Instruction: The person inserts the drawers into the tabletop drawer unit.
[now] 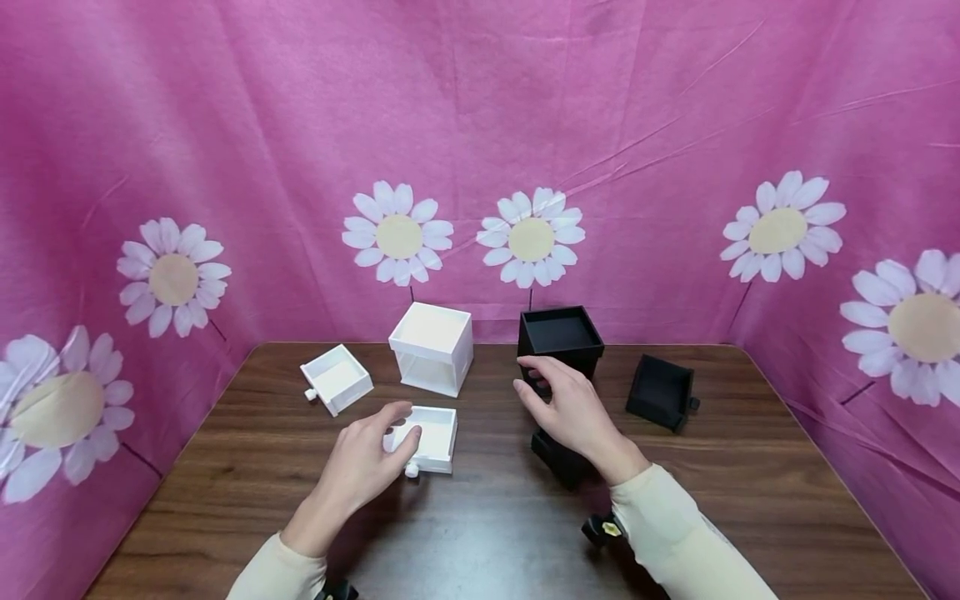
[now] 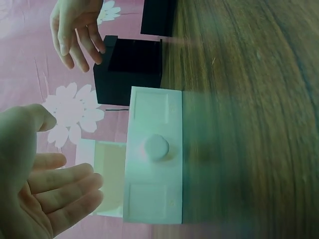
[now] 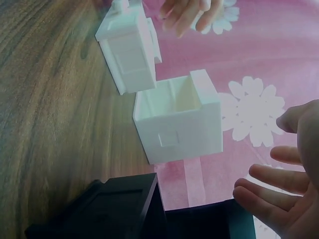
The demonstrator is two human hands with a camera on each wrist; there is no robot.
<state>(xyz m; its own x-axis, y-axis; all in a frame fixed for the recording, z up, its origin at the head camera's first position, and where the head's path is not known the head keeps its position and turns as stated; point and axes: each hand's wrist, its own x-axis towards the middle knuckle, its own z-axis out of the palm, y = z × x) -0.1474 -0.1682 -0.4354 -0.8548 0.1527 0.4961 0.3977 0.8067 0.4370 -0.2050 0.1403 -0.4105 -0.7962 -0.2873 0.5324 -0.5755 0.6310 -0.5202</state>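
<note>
My left hand (image 1: 363,462) hovers over the left side of a small white drawer (image 1: 437,440), fingers loosely bent, thumb apart, gripping nothing. That drawer's round knob (image 2: 156,148) faces the left wrist camera. Behind it stands a white box (image 1: 431,333) with an opening in its front. On the other side, my right hand (image 1: 577,412) is above a black drawer (image 1: 558,462) and partly covers it in the head view. Its fingers are spread and hold nothing. A black box (image 1: 562,329) stands just beyond the right fingertips, its lower front partly hidden.
Another white drawer (image 1: 337,382) lies turned at the left, its knob toward the left. A second black drawer (image 1: 660,393) rests at the right, knob outward. The wooden table (image 1: 480,542) ends at a pink curtain (image 1: 480,100) with daisies, behind and at both sides.
</note>
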